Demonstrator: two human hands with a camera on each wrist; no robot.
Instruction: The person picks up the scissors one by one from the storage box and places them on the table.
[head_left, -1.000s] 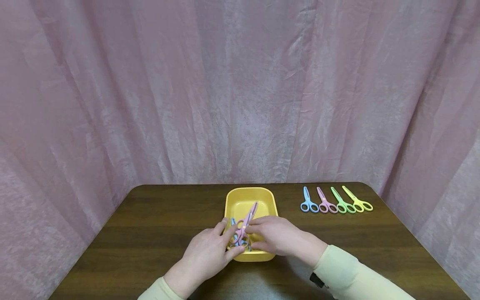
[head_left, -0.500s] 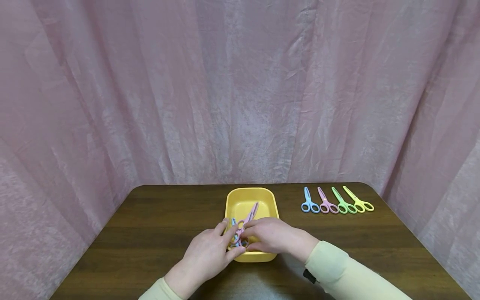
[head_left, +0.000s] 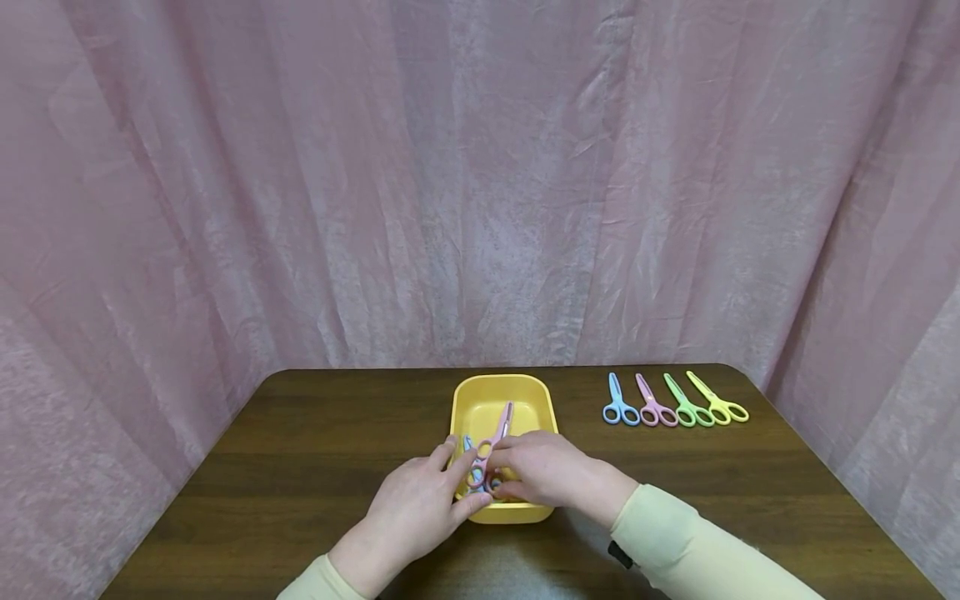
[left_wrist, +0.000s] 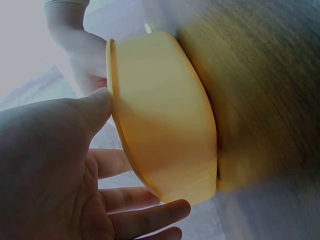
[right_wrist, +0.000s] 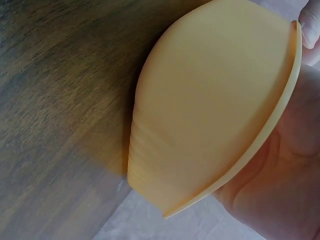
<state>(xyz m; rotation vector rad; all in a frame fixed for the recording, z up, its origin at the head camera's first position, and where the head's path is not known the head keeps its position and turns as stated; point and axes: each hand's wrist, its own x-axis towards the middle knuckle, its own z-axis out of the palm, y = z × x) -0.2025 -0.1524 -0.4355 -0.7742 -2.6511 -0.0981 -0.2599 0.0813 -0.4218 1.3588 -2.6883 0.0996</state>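
Now, pink scissors [head_left: 497,435]: tip swung left since earlier
Right hand [head_left: 538,469]: pinching them
Left hand [head_left: 422,500]: loose, touching yellow tray [head_left: 508,514]

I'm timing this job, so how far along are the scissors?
Seemingly done: four scissors lie in a row on the table. In hand: inside the tub, the right hand seems to grip a pink pair, while the left hand holds the tub. Apparently remaining: that pair and a blue one also in the tub; the hands may hide more.
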